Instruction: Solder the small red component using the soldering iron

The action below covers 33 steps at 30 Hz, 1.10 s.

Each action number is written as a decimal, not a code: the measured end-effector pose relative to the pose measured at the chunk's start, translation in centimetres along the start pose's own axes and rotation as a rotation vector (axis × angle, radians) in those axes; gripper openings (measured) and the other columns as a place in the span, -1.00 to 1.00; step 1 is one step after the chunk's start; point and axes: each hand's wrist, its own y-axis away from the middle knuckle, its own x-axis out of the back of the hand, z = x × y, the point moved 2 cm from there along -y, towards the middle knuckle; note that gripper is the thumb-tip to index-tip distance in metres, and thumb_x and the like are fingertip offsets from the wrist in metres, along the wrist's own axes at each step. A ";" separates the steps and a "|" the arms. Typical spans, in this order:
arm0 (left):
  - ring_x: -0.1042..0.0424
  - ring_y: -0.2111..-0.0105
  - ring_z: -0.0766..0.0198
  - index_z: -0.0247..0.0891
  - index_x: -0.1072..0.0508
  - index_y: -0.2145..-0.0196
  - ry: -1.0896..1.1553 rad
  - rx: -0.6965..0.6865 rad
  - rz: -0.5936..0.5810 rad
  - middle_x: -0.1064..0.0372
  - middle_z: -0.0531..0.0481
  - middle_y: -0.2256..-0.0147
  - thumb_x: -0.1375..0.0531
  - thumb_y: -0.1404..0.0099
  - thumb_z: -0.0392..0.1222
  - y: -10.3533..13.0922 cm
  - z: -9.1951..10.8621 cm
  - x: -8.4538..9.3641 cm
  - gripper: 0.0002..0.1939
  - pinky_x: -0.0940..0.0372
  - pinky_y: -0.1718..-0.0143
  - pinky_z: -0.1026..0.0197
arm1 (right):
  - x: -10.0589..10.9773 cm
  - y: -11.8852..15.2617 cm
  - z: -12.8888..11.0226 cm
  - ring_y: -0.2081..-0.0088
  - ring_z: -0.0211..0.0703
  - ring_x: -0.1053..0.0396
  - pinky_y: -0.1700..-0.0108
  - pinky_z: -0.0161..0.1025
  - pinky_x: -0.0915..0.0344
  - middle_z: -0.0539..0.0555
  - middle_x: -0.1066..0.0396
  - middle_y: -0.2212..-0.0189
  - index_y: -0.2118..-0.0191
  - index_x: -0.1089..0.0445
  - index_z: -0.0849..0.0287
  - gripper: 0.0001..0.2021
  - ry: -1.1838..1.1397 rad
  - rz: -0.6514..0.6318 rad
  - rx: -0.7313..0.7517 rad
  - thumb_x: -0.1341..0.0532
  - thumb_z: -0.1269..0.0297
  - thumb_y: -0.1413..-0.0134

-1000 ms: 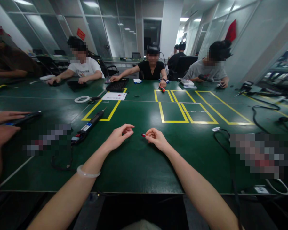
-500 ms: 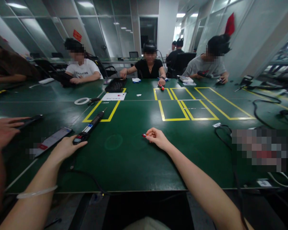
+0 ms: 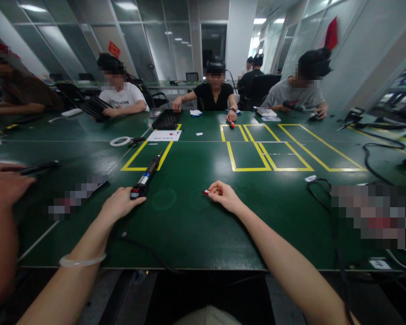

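My left hand (image 3: 119, 204) is closed round the rear end of a dark electric screwdriver (image 3: 145, 177) with a blue and white label. Its thin bit points away from me and slightly right, over the corner of a yellow tape outline. A cord (image 3: 145, 249) trails across the table below this hand. In front of me, my right hand (image 3: 226, 197) pinches a small red and white piece (image 3: 206, 192) between thumb and fingers, just above the green table (image 3: 189, 234). The piece is too small to make out its kind.
Yellow tape outlines (image 3: 252, 169) mark the table ahead. A phone-like slab (image 3: 81, 195) and another person's hand (image 3: 6, 185) are on the left. A black tray (image 3: 167, 119) and paper sheet (image 3: 163, 135) lie farther off. Cables (image 3: 365, 155) run along the right. Several people sit opposite.
My left hand has moved right with the screwdriver, bringing it closer to my right hand. My right hand stays nearly in place with the small piece. The view has shifted slightly.
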 end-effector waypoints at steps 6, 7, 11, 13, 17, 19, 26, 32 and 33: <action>-0.41 0.09 -0.07 -0.32 -0.33 -0.04 0.012 -0.135 -0.011 -0.33 -0.27 0.03 -0.05 -0.16 0.30 1.4 7.6 -0.1 -0.30 -0.30 0.17 0.07 | -0.3 0.3 -0.4 0.51 -0.35 -0.22 0.45 -0.36 -0.16 -0.07 -0.30 0.50 0.29 -0.29 0.19 -0.79 0.112 -0.004 0.032 -0.27 0.22 0.03; -0.42 0.10 -0.05 -0.30 -0.33 -0.04 0.011 -0.158 -0.016 -0.33 -0.25 0.03 -0.05 -0.17 0.29 1.6 9.0 -0.2 -0.32 -0.30 0.18 0.09 | -0.3 0.3 -0.5 0.51 -0.34 -0.22 0.45 -0.36 -0.16 -0.07 -0.29 0.50 0.29 -0.29 0.18 -0.79 0.126 -0.005 0.036 -0.27 0.22 0.02; -0.42 0.11 -0.03 -0.25 -0.32 0.00 0.031 -0.245 -0.007 -0.34 -0.22 0.06 -0.10 -0.17 0.26 2.3 14.4 -0.5 -0.39 -0.29 0.22 0.11 | -0.4 0.5 -0.8 0.52 -0.33 -0.22 0.46 -0.36 -0.16 -0.08 -0.29 0.52 0.29 -0.28 0.17 -0.82 0.182 0.006 0.071 -0.25 0.23 0.00; -0.42 0.11 -0.04 -0.25 -0.31 0.02 0.053 -0.292 0.012 -0.35 -0.22 0.08 -0.13 -0.16 0.22 2.7 16.5 -0.7 -0.42 -0.28 0.22 0.09 | -0.3 0.5 -1.0 0.53 -0.32 -0.22 0.47 -0.36 -0.16 -0.08 -0.29 0.53 0.30 -0.27 0.16 -0.84 0.219 0.023 0.089 -0.23 0.24 -0.01; -0.43 0.14 -0.06 -0.27 -0.31 0.06 0.086 -0.372 0.044 -0.36 -0.24 0.12 -0.17 -0.17 0.16 3.5 19.6 -1.2 -0.49 -0.27 0.24 0.08 | -0.1 0.6 -1.1 0.54 -0.31 -0.24 0.46 -0.35 -0.17 -0.08 -0.31 0.53 0.30 -0.26 0.14 -0.87 0.342 0.032 0.118 -0.21 0.29 -0.02; -0.43 0.15 -0.06 -0.27 -0.30 0.08 0.093 -0.390 0.054 -0.36 -0.24 0.13 -0.16 -0.18 0.14 3.8 20.4 -1.4 -0.51 -0.27 0.24 0.08 | 0.0 0.6 -1.0 0.53 -0.30 -0.26 0.45 -0.35 -0.16 -0.09 -0.32 0.53 0.31 -0.25 0.13 -0.88 0.423 0.032 0.123 -0.21 0.32 -0.01; -0.41 0.14 -0.02 -0.24 -0.30 0.10 0.129 -0.450 0.049 -0.34 -0.22 0.13 -0.18 -0.20 0.07 4.5 21.0 -1.6 -0.58 -0.25 0.21 0.10 | -0.3 0.3 -0.4 0.55 -0.30 -0.22 0.46 -0.36 -0.08 -0.10 -0.30 0.55 0.34 -0.23 0.11 -0.86 0.647 0.051 0.117 -0.23 0.36 0.02; -0.40 0.14 0.00 -0.24 -0.27 0.01 0.074 -0.490 0.051 -0.32 -0.19 0.11 -0.16 -0.24 0.05 4.9 20.9 -1.3 -0.55 -0.25 0.22 0.10 | -0.6 0.4 -0.5 0.52 -0.29 -0.24 0.43 -0.37 -0.11 -0.09 -0.29 0.53 0.29 -0.27 0.14 -0.89 0.612 -0.013 0.187 -0.20 0.40 -0.04; -0.40 0.15 0.01 -0.23 -0.26 0.00 0.053 -0.492 0.060 -0.32 -0.18 0.11 -0.16 -0.25 0.06 5.0 20.9 -1.3 -0.55 -0.26 0.22 0.11 | -0.6 0.4 -0.6 0.51 -0.29 -0.24 0.42 -0.38 -0.12 -0.08 -0.30 0.53 0.30 -0.29 0.15 -0.92 0.601 -0.023 0.202 -0.20 0.40 -0.05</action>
